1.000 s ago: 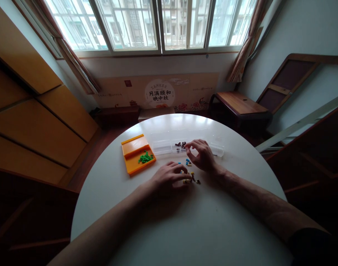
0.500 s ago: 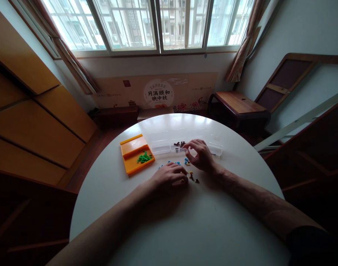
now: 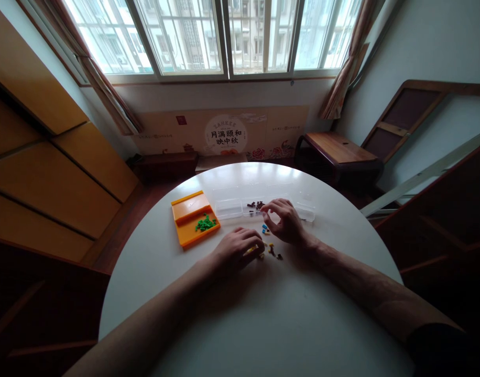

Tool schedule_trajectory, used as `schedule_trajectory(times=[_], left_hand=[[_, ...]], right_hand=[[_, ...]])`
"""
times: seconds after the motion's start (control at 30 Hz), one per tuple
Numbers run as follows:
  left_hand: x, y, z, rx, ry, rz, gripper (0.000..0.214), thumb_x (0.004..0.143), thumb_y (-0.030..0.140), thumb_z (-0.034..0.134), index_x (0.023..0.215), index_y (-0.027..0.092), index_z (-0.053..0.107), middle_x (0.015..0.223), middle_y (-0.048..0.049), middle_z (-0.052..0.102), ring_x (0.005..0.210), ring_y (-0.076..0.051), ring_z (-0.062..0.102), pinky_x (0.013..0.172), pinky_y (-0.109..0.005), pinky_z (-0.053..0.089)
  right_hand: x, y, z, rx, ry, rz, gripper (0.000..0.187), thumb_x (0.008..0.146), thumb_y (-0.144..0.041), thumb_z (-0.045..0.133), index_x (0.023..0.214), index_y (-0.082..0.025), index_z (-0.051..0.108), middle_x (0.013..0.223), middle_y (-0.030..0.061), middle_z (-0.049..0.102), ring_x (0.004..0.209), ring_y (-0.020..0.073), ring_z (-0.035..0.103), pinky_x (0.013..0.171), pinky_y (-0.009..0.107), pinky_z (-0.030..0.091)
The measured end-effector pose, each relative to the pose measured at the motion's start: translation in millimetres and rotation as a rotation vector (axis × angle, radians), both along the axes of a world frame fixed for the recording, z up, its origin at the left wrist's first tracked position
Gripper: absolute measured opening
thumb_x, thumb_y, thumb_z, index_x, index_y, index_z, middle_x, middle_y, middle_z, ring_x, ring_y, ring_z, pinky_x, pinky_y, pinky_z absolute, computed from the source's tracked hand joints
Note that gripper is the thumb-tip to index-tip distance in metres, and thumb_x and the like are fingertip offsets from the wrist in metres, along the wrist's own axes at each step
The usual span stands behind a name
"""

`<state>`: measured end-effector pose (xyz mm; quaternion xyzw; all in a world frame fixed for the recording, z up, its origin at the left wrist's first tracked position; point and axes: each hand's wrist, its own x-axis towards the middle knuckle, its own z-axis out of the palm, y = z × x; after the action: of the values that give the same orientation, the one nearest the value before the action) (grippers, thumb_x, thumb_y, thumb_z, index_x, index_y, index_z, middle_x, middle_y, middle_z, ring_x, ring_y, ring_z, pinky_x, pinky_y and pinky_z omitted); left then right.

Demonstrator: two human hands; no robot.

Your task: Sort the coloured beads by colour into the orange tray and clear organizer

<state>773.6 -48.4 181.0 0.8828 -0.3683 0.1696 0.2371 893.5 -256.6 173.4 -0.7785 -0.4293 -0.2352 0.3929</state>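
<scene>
My right hand [image 3: 284, 221] is over the near side of a clear plastic box [image 3: 229, 209]. Its thumb and index finger curve into a ring with the tips together, close to several small dark brown pieces [image 3: 255, 204] inside the box. Whatever may be in that pinch is too small to name. My left hand [image 3: 242, 246] rests low on the table, fingers bent but apart, beside small yellow pieces [image 3: 271, 246]. A few blue pieces [image 3: 265, 229] lie between the two hands. One dark piece [image 3: 280, 256] sits nearer to me.
An orange tray [image 3: 187, 244] with small green pieces [image 3: 206, 223] stands left of the box. Everything is on a round white table [image 3: 287, 314]. Beyond its edge are a wooden side table [image 3: 340, 145] at the right and wooden cabinets [image 3: 67, 173] at the left.
My left hand has shifted slightly up and covers the blue pieces that showed beyond it. My right hand stays almost in place, its fingertips a little farther right.
</scene>
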Motion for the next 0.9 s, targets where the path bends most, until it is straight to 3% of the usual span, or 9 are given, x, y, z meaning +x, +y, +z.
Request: schedule_trajectory(times=[0.2, 0.37, 0.73, 0.9], left_hand=[[1.5, 0.9, -3.8, -0.104, 0.001, 0.085, 0.009, 0.104, 0.021, 0.063, 0.098, 0.021, 0.070, 0.085, 0.0001, 0.076, 0.070, -0.013, 0.066, 0.086, -0.031, 0.050], [0.9, 2.0, -2.5, -0.150, 0.013, 0.097, 0.008, 0.099, 0.020, 0.069, 0.095, 0.022, 0.075, 0.077, 0.0024, 0.075, 0.065, -0.011, 0.066, 0.083, -0.029, 0.051], [2.8, 2.4, -5.1, -0.279, 0.065, 0.162, 0.009, 0.102, 0.026, 0.074, 0.097, 0.022, 0.080, 0.085, -0.0009, 0.083, 0.072, -0.014, 0.074, 0.081, -0.028, 0.056], [3.1, 3.6, -1.7, -0.394, 0.140, 0.189, 0.011, 0.104, 0.029, 0.072, 0.104, 0.021, 0.080, 0.095, -0.0042, 0.084, 0.082, -0.016, 0.077, 0.079, -0.027, 0.059]], right_hand=[[-0.9, -1.5, 0.6, 0.001, 0.005, 0.023, 0.013, 0.095, -0.013, 0.067, 0.098, -0.025, 0.071, 0.095, 0.0021, 0.076, 0.091, 0.0242, 0.068, 0.097, 0.043, 0.049], [-0.7, -0.3, -0.1, 0.005, -0.004, 0.046, 0.012, 0.095, -0.013, 0.067, 0.096, -0.025, 0.071, 0.091, 0.0018, 0.075, 0.088, 0.0237, 0.067, 0.095, 0.042, 0.049], [-0.5, -2.2, 0.1, 0.026, -0.014, 0.079, 0.014, 0.095, -0.012, 0.067, 0.097, -0.025, 0.071, 0.092, 0.0013, 0.076, 0.088, 0.0231, 0.068, 0.095, 0.043, 0.050], [-3.8, -3.4, 4.7, 0.033, -0.004, 0.183, 0.012, 0.099, -0.014, 0.065, 0.099, -0.026, 0.070, 0.094, 0.0021, 0.076, 0.088, 0.0223, 0.070, 0.095, 0.042, 0.053]])
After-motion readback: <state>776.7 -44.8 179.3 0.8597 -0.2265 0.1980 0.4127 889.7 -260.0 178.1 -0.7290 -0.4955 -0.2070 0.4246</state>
